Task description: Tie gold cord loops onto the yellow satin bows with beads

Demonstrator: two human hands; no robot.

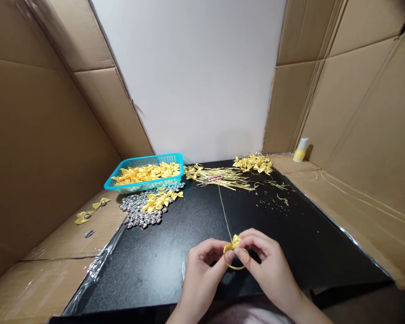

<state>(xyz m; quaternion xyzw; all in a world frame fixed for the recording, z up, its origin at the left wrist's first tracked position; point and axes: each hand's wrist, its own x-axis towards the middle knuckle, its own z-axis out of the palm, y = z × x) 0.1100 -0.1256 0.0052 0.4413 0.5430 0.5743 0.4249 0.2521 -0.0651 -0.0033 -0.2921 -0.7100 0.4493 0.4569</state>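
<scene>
Two bare hands meet near the near edge of a black tabletop (317,245), the left hand (204,263) and right hand (272,261) each pinching with thumb and fingertips at a small, glossy yellow bow (236,240) held between them. A thin yellow cord loop (235,268) hangs in a round curve just below the bow, and a fine strand (225,213) runs from it toward the far side. The forearms cross the tabletop's near edge; the widest stretch of its dark, faintly speckled surface lies to the right of the hands, and another stretch to the left shines with reflected light. Left and farther off, shiny round silver beads (138,211) spread in a flat heap, with several yellow bows (158,200) on top. Just beyond stands a turquoise plastic basket (145,186) with lattice sides, piled with more bows. At the far middle, thin straight yellow strips (236,182) lie in a bundle under a pink tool (215,178); to their right is a tangled mound of bows and beads (253,164). Shiny clear film (99,258) covers the tabletop's left edge. A white-and-yellow spool (300,150) stands far right on cardboard. Creased brown cardboard walls (47,157) rise left and right, flanking a smooth, pale panel (195,81).
</scene>
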